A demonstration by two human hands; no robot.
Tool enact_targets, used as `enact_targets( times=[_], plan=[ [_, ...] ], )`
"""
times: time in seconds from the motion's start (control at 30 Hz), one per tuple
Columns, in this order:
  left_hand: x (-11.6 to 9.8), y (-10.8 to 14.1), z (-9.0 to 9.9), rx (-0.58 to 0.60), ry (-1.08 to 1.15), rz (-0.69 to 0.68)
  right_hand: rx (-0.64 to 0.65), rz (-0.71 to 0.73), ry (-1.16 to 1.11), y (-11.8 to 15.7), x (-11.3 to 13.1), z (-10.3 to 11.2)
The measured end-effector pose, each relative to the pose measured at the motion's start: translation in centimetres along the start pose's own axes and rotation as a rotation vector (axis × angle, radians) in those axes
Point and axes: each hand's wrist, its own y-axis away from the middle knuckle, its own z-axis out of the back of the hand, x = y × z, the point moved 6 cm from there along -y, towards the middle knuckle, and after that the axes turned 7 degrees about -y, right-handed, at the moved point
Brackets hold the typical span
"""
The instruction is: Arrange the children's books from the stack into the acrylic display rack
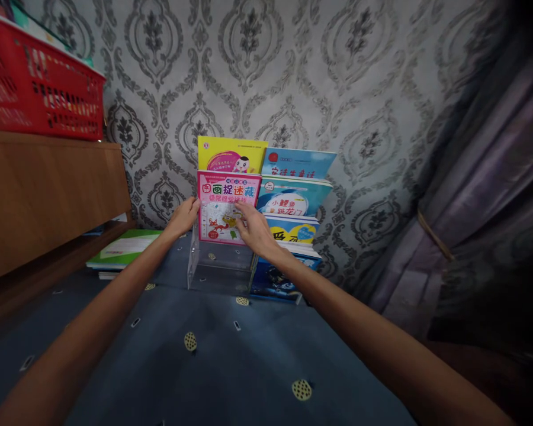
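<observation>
A person's two bare hands meet at a pink picture book (211, 219), upright in the left column of a clear stand (193, 263) against patterned wallpaper (346, 77). The left hand (183, 218), its fingers drawn together, appears to pinch the book's left edge; the right hand (256, 231) has bent fingers against the cover's right side, though whether they grip or merely press cannot be told. A yellow book (211, 148) rises just behind; in the neighbouring column, a light blue book (299, 163) tops a teal book (317, 192), with others below. The stand sits on dark blue cloth (213, 367), with a green book (124, 248) on a low pile to the left, beside a wooden cabinet (48, 189) bearing a red basket (66, 100). Good handling here, by this onlooker's judgement, calls for light, even pressure from both sides, the cover square to the column and the lower edge well seated, since a hard push at one corner could bend the cover or nudge the lightweight stand askew.
</observation>
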Motion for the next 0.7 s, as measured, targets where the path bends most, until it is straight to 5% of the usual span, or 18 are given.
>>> enact_targets(
  times=[0.33, 0.5, 0.7],
  plan=[
    [0.6, 0.2, -0.2, -0.006, 0.054, 0.025, 0.051, 0.0, -0.071, 2.4, 2.3, -0.7],
    [1.8, 1.4, -0.5, -0.029, 0.108, 0.049, 0.181, 0.022, -0.159, 7.7, 5.3, -3.5],
    [4.7, 6.7, -1.6, -0.052, 0.151, 0.085, 0.279, -0.091, -0.275, 16.3, 6.8, -7.8]
  ],
)
